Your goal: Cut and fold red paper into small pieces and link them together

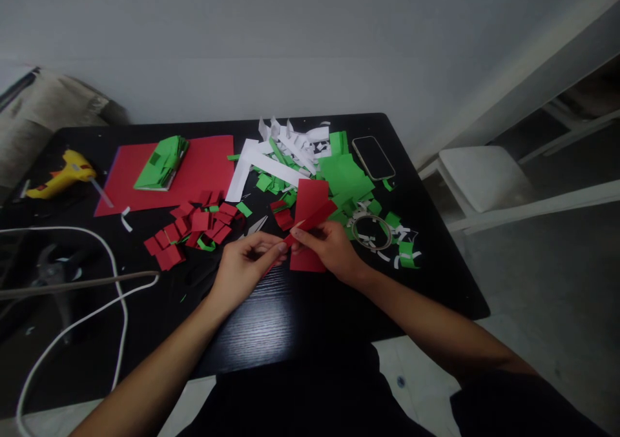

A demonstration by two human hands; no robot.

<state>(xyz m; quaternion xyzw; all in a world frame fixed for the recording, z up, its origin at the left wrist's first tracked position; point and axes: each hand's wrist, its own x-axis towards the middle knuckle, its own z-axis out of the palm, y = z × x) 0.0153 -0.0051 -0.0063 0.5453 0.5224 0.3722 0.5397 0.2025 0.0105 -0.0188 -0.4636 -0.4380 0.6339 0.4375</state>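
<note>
A narrow red paper strip (314,219) is held slantwise between my two hands, above the dark table. My left hand (247,263) pinches its lower left end between thumb and fingers. Farther up the strip, my right hand (334,246) grips it with the thumb on top. Beneath them lies a wider red paper piece (310,195), partly covered by the strip and my right hand. Scissors (256,226) lie beside my left hand, their blades showing and the handles dark against the table. Left of them spreads a pile of small folded red paper pieces (196,225).
Green paper scraps (346,175) and white paper strips (278,166) cover the back middle. A phone (373,157) and a tape roll (371,232) lie to the right. A yellow glue gun (68,175), red sheet (208,166) and white cable (119,275) occupy the left.
</note>
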